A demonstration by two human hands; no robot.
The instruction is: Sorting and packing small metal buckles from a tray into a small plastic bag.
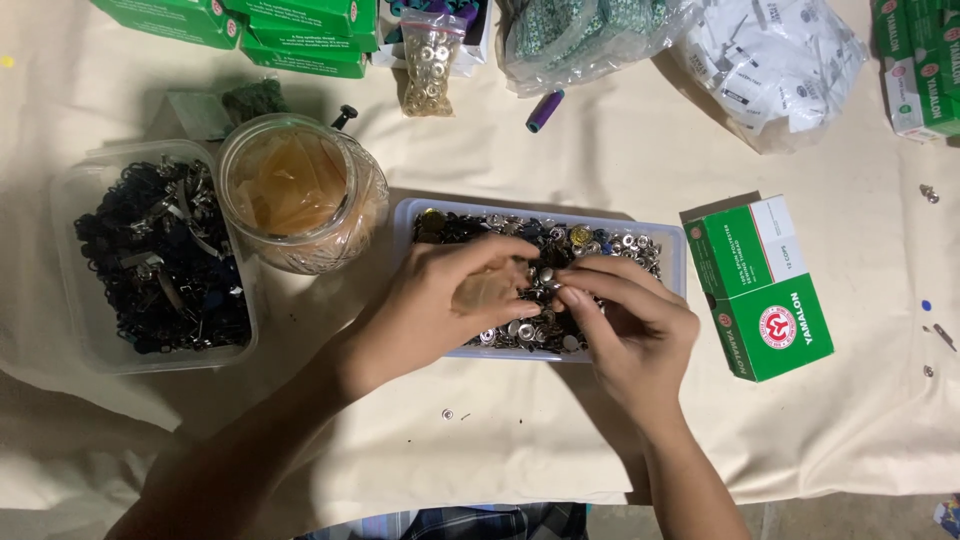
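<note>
Both hands over clear tray at center, tray packed w/ small metal snaps/buttons, mixed silver, brass, dark. Left hand curled, fingertips bunched together and dipped into the pile, pinching at a small silver piece near tray middle; exact grip hard to make out, fingers overlap. Right hand opposite, thumb + forefinger pressed toward same spot, tips nearly touching left's; whether holding own piece or same one, can't tell. Hands hide most of tray's near half.

Left of tray: glass jar w/ amber crumpled film inside, touching tray corner or just beside, unclear. Further left: clear tub full of dark clips/buckles, individual shapes not readable. Right of tray: green-white box, lying flat, apart from tray. Top edge: stacked green boxes, cut off by frame; small bag of rings; purple tube; clear bag w/ teal stuff; bag of white packets. Top right: more boxes, cut off. Couple stray bits on cream cloth below tray. Forearms run off bottom edge.
</note>
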